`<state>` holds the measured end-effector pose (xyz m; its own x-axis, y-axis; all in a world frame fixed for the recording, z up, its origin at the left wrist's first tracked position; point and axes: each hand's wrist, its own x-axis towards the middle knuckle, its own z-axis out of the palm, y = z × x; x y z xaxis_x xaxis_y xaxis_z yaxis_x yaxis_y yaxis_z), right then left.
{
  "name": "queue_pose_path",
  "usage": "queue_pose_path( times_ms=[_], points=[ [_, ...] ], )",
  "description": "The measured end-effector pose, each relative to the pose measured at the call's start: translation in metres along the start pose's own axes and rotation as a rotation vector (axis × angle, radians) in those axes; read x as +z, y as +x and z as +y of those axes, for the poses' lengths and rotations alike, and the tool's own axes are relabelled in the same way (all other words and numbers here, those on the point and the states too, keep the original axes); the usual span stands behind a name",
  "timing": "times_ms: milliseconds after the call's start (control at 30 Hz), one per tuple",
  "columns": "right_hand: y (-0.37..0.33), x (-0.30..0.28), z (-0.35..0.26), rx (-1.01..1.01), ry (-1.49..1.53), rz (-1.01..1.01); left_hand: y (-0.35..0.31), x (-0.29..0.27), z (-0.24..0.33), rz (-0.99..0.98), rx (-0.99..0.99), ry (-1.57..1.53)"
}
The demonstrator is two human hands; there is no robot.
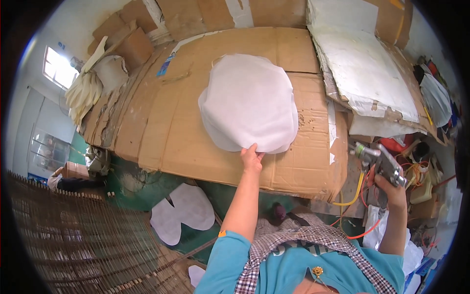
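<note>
Our teal short-sleeved shirt and brown-checked fabric apron fill the foreground as we pinch, with our left hand, the near edge of a rounded stack of thin white sheets lying on a table covered in brown cardboard. Our right hand is closed around a silver metal gun-shaped tool beyond the table's right edge. Below, a white lobed sheet lies on the green floor.

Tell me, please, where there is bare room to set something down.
Bare cardboard lies left of the white sheets, with a narrower strip on their right. The left fingers occupy their near edge; a metal tool and hoses crowd the space past the cardboard's right end.
</note>
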<state>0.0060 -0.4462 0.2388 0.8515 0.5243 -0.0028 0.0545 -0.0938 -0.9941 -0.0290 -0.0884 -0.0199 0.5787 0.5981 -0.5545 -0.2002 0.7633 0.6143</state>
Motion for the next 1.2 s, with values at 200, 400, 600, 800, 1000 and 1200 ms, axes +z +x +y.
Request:
queue_pose_path(
  times_ms=[200,400,600,800,1000,1200],
  points=[
    [-0.002,0.009,0.015,-0.029,0.116,0.072,-0.003,0.013,-0.021,-0.061,-0.035,0.031],
    [-0.009,0.011,0.038,-0.015,-0.014,0.072,-0.024,0.036,-0.013,0.006,0.110,-0.054],
    [0.009,0.009,0.054,0.137,0.001,0.072,-0.105,0.030,0.090,-0.332,0.461,-0.487],
    [0.007,0.019,0.023,0.233,-0.059,-0.028,-0.192,-0.058,0.191,-0.410,0.713,-0.483],
    [0.027,0.047,-0.006,0.020,-0.078,-0.008,-0.246,-0.069,0.233,0.080,0.976,-0.213],
    [0.021,0.038,-0.019,0.019,-0.081,0.140,-0.259,-0.077,0.244,0.519,1.205,0.090]
  ],
)
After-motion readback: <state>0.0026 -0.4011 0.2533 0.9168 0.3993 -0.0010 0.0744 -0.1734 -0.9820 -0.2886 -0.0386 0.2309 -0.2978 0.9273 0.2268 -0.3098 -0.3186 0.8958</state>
